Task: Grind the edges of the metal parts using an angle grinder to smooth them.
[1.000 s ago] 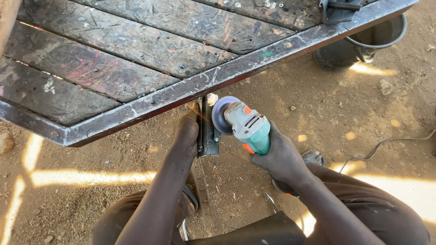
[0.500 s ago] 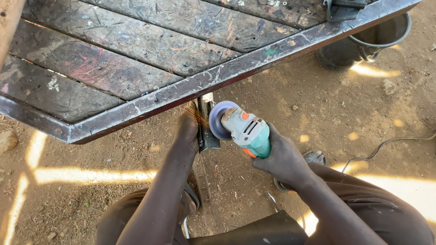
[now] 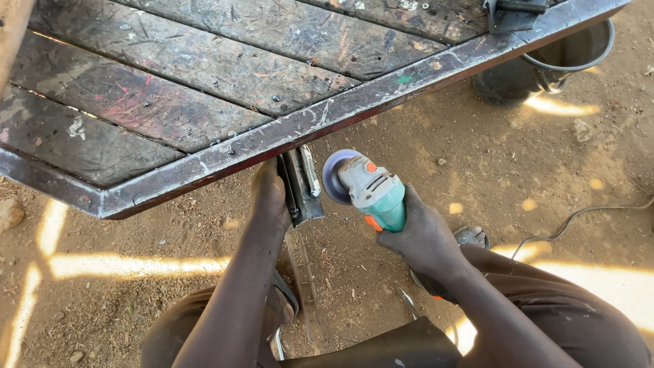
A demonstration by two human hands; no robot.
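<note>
Your right hand (image 3: 422, 238) wraps its fingers around the green angle grinder (image 3: 371, 191), disc beside the angle-iron piece (image 3: 300, 184). Your left hand (image 3: 269, 197) clasps that piece; its fingertips are hidden. Its top vanishes under the table frame (image 3: 327, 116).

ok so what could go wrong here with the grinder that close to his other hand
1. The left hand grips the dark angled metal piece right beside the grey disc of the teal and grey angle grinder; a slip could cut the bare fingers.
2. Only the right hand holds the grinder, so a kickback may be hard to control.
3. No gloves show; sparks could burn skin.
</note>
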